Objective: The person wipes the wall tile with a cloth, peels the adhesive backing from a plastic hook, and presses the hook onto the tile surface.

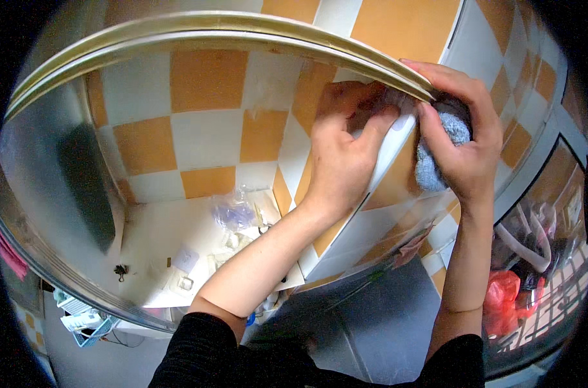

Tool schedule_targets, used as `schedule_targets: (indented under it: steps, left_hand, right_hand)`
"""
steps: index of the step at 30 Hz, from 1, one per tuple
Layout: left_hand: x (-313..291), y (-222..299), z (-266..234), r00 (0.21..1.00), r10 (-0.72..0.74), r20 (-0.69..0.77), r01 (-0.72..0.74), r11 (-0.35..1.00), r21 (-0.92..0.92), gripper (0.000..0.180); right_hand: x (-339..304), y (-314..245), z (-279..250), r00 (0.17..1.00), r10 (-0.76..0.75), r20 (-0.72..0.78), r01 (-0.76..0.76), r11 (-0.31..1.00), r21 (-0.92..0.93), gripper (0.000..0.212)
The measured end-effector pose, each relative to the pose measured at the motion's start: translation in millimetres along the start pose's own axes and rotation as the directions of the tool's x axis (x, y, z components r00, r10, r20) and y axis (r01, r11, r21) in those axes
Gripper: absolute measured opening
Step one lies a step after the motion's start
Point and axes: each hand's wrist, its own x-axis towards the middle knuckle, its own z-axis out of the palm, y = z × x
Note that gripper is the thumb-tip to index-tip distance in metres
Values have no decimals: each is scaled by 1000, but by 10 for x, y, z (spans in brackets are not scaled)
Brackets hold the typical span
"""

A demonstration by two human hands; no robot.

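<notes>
My left hand (345,145) is at the tiled corner inside a recess, just under the right end of a curved-looking metal rail (242,24). Its fingers are curled, with the thumb beside a pale, partly see-through piece (405,115) on the white edge; what the fingers hold is hidden. On the outer side of that corner, my right hand (468,139) is closed around a bunched grey-blue cloth (429,169). Its thumb and index finger also reach the rail's end. Part of the cloth hangs below the palm, close to the orange and white tiles.
A white shelf (155,239) in the recess carries a clear plastic bag (235,210), small whitish items and a black binder clip (121,271). Lower left is a light-blue basket (93,333). At right, a red plastic bag (501,304) sits behind a metal frame.
</notes>
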Motion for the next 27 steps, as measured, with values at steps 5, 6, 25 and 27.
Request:
schedule_targets:
  steps: [5, 6, 25, 27]
  left_hand:
    - [-22, -19, 48, 998, -65, -16, 60, 974, -217, 23]
    - [-28, -22, 34, 999, -37, -16, 34, 990, -139, 23]
    - [-26, -27, -128, 991, 134, 9, -128, 923, 363, 25]
    - [-28, 58, -65, 990, 137, -45, -111, 922, 372, 25]
  right_hand:
    - [-14, -66, 45, 999, 25, -35, -27, 998, -50, 31]
    - [-24, -71, 70, 999, 43, -32, -44, 998, -38, 31]
    - [25, -176, 124, 997, 22, -70, -35, 982, -185, 27]
    - [107, -104, 28, 996, 1, -93, -24, 970, -243, 26]
